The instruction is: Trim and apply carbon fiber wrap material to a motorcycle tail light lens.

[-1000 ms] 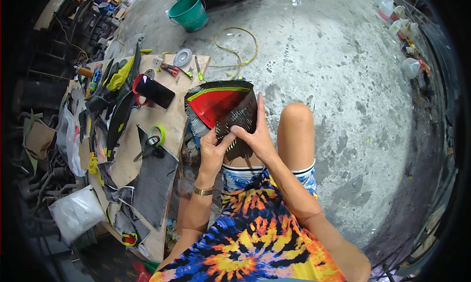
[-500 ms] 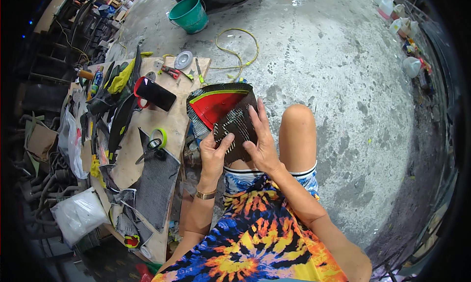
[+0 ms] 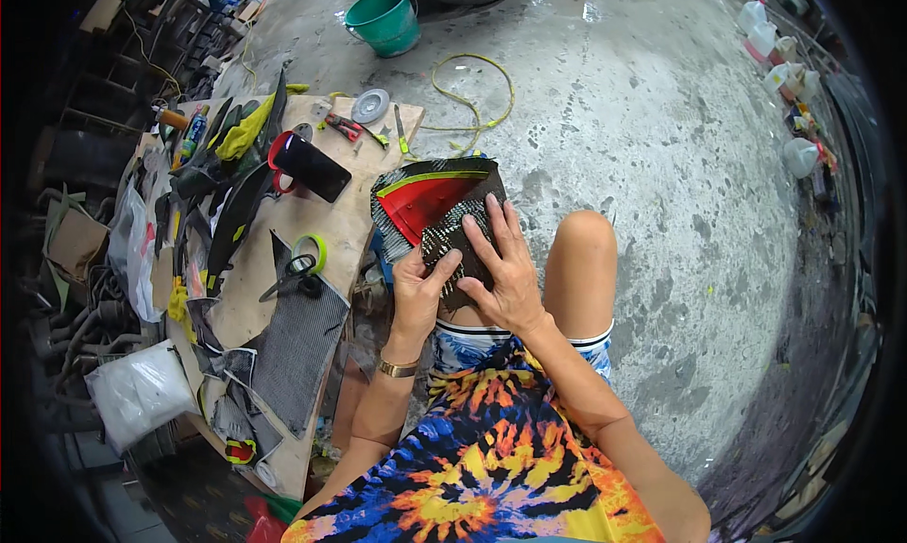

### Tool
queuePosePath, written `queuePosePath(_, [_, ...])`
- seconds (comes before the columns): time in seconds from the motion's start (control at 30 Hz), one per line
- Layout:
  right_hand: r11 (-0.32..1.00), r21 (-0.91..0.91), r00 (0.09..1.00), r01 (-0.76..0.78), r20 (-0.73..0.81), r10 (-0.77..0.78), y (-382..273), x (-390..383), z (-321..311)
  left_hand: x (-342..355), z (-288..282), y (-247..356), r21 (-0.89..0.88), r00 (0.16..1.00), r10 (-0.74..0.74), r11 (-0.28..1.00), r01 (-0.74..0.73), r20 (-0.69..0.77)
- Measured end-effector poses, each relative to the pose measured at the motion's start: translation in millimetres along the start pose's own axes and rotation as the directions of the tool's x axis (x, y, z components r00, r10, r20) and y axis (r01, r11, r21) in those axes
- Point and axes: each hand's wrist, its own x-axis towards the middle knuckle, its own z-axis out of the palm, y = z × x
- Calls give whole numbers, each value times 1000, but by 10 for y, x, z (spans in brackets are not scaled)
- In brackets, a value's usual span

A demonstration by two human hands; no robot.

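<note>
A red panel (image 3: 425,206) edged with yellow-green tape is held over my lap, tilted. Black woven cloth, which looks like carbon fibre (image 3: 452,224), covers its right and lower part, with frayed fibres around the rim. My left hand (image 3: 419,293) grips the lower left edge, thumb on top of the cloth and fingers hidden beneath. Flat on the right side of the cloth lies my right hand (image 3: 510,283), fingers stretched and thumb apart.
On the wooden table (image 3: 255,307) at left lie scissors (image 3: 302,264), yellow-green tape (image 3: 319,250), a phone (image 3: 316,168), a knife (image 3: 401,127) and a woven cloth sheet (image 3: 298,354). A green bucket (image 3: 385,24) and yellow cord (image 3: 510,99) are on the floor ahead.
My right hand has slid slightly down and left over the cloth, its fingers pressing flatter. My left thumb has shifted a little up the cloth. The whole view has turned slightly.
</note>
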Motion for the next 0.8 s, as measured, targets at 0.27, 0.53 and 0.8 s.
queuePosePath(0.27, [989,-109,991,103,102,-92,-57,32,-20,14,-67,30,-13,1000,6,1000,-5,13])
queuePosePath(0.53, [992,101,997,-71,43,67,165,-107,92,35,-189,74,-96,999,-28,995,30,18])
queuePosePath(0.8, [1000,19,998,6,55,-7,106,142,-37,41,-277,155,-119,999,-34,992,32,-14])
